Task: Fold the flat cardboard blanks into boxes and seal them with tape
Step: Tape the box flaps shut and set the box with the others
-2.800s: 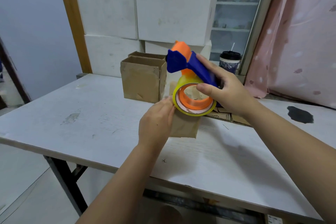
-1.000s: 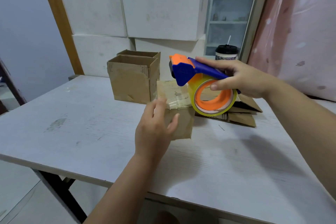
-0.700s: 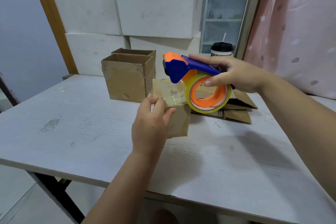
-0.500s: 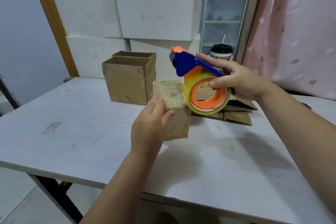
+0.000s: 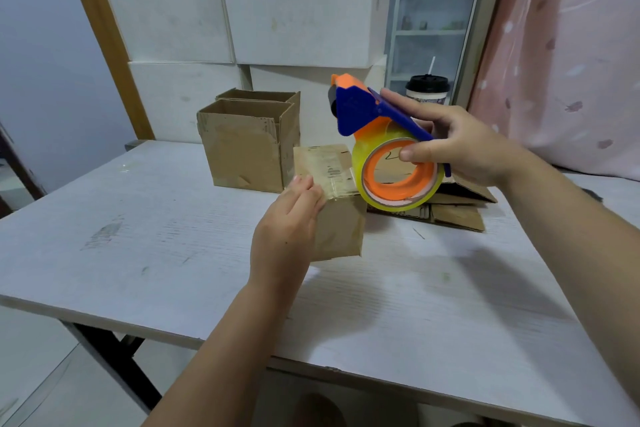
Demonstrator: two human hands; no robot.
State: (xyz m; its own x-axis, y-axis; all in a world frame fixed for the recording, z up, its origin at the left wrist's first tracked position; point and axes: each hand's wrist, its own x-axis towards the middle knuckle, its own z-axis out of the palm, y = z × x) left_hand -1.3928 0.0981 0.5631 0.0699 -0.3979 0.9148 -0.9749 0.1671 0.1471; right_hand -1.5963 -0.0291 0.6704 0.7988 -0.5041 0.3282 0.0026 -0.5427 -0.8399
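Home room, pink curtain [image 5: 571, 45], glass-door shelf cabinet [image 5: 433, 10], worn white table [image 5: 138, 236]

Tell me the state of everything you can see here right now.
Small box: top closed, taped, left hand pressing it.
Tape dispenser: raised, gripped by right hand.
Two rear boxes: upright, tops open.
Cardboard blanks: lying flat.
Cup: lidded, straw in.

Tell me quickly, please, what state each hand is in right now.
Left hand: open, straight fingers pressing on the small cardboard box.
Right hand: closed around the tape dispenser.
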